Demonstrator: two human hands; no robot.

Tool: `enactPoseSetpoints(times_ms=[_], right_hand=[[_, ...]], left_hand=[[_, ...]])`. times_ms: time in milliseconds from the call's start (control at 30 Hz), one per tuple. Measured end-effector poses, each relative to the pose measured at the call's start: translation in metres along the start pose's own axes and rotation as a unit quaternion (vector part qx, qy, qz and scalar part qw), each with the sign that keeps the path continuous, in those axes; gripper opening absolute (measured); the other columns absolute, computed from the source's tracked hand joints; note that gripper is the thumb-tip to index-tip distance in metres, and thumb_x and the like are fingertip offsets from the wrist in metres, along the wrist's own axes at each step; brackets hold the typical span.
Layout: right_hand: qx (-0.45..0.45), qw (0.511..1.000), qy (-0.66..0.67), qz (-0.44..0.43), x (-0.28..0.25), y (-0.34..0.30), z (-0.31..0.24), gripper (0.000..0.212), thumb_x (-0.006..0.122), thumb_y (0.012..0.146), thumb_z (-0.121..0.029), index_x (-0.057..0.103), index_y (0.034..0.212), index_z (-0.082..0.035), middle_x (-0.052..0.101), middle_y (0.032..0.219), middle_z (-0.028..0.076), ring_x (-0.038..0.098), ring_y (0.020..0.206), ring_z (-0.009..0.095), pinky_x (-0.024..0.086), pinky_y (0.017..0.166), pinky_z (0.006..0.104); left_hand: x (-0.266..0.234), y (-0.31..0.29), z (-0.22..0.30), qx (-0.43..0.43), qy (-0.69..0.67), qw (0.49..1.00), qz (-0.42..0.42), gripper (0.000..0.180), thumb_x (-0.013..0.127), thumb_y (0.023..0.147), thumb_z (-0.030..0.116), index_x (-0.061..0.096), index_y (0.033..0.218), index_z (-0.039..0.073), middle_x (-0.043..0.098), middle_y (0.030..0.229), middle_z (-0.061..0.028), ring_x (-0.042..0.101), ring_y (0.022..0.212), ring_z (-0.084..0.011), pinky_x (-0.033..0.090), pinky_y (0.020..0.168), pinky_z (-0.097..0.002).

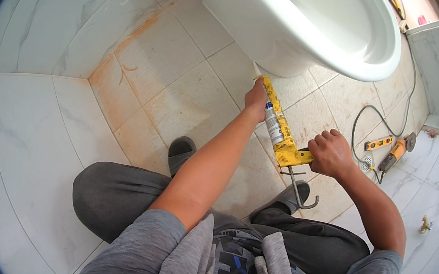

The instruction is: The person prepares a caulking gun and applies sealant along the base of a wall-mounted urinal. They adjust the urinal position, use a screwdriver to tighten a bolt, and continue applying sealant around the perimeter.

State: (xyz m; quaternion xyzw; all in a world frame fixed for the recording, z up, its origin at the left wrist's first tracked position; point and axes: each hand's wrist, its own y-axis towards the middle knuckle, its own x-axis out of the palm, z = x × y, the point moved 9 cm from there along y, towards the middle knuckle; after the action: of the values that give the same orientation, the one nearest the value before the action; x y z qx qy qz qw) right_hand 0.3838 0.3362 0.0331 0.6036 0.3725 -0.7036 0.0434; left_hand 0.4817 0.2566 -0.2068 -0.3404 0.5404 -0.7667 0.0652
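Note:
A yellow caulking gun (281, 128), worn and stained, lies across both my hands with a white sealant cartridge (273, 123) in its frame. My left hand (256, 100) is closed round its front end, just behind the nozzle (257, 69). My right hand (331, 153) grips the handle and trigger end, and the bent metal rod (300, 197) sticks out behind toward me. The nozzle tip is at the foot of a white toilet-like ceramic fixture (280, 51), where it meets the floor; whether it touches is too small to tell.
On the right lie an angle grinder (396, 155) with a dark cord (364, 109), an orange spirit level (378, 143) and a round floor drain (366, 163). A brass tap (426, 224) is on the right wall. Marbled tile walls (37, 129) stand close on the left.

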Motion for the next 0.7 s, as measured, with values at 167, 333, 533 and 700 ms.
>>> enactPoseSetpoints(times_ms=[167,333,533,700], right_hand=[[-0.006,1.0,0.002,-0.001,0.0005,0.0005,-0.0003,0.013,0.07,0.066,-0.018,0.065,0.075,-0.009,0.064,0.075,0.006,0.064,0.076,0.024,0.048,0.075,0.0373],[-0.006,1.0,0.0,-0.008,-0.0004,0.0018,-0.0008,0.013,0.07,0.066,-0.018,0.065,0.074,-0.009,0.064,0.074,0.005,0.063,0.078,0.023,0.048,0.074,0.0366],[-0.015,1.0,0.001,0.007,0.0026,0.0034,-0.0005,0.012,0.07,0.067,-0.019,0.066,0.074,-0.01,0.064,0.073,0.004,0.062,0.079,0.023,0.048,0.073,0.0361],[-0.017,1.0,-0.009,0.013,0.0063,0.0039,0.0001,0.012,0.07,0.067,-0.019,0.066,0.073,-0.01,0.063,0.072,0.004,0.062,0.079,0.022,0.048,0.072,0.036]], left_hand=[[-0.0018,-0.0015,-0.0013,-0.005,0.012,1.0,0.01,0.052,0.044,0.108,0.045,0.049,0.133,0.0,0.059,0.095,-0.0169,0.065,0.07,-0.0286,0.059,0.061,-0.045],[-0.0004,-0.0024,-0.0012,-0.004,0.013,1.0,0.008,0.052,0.044,0.108,0.045,0.048,0.133,0.001,0.059,0.095,-0.0175,0.065,0.069,-0.0292,0.059,0.061,-0.0456],[0.0001,-0.0026,-0.0051,-0.014,0.001,1.0,0.0,0.05,0.044,0.107,0.045,0.048,0.133,0.003,0.059,0.093,-0.0179,0.065,0.069,-0.0293,0.059,0.061,-0.0456],[0.0003,-0.0011,-0.004,-0.011,0.0,1.0,-0.002,0.05,0.045,0.106,0.046,0.048,0.13,0.003,0.059,0.089,-0.0178,0.064,0.068,-0.0296,0.059,0.061,-0.0458]])
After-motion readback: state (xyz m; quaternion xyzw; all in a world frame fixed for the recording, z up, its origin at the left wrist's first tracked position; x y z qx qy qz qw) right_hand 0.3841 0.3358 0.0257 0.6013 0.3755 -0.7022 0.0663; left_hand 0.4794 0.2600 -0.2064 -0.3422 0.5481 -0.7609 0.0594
